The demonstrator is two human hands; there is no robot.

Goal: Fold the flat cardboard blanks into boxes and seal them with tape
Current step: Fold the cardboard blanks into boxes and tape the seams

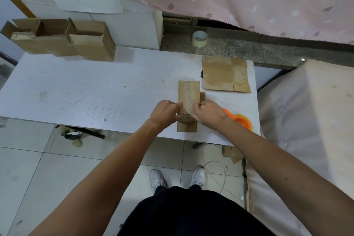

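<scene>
Cardboard box (188,94) lies near the front edge of the tabletop (95,86), our left hand (165,110) and right hand (208,112) gripping its sides with curled fingers (177,104), likely to keep the taped seam (189,90) closed while we press.

White wood-grain tabletop (86,90) was noted. A cluster of open folded boxes (63,40) was recorded at its far left corner, touching one another. Flat blanks (226,74) were seen lying at the far right edge. A cardboard box (188,94) was found lying near the front edge, with an orange tape dispenser (242,120) near it on the right.
</scene>
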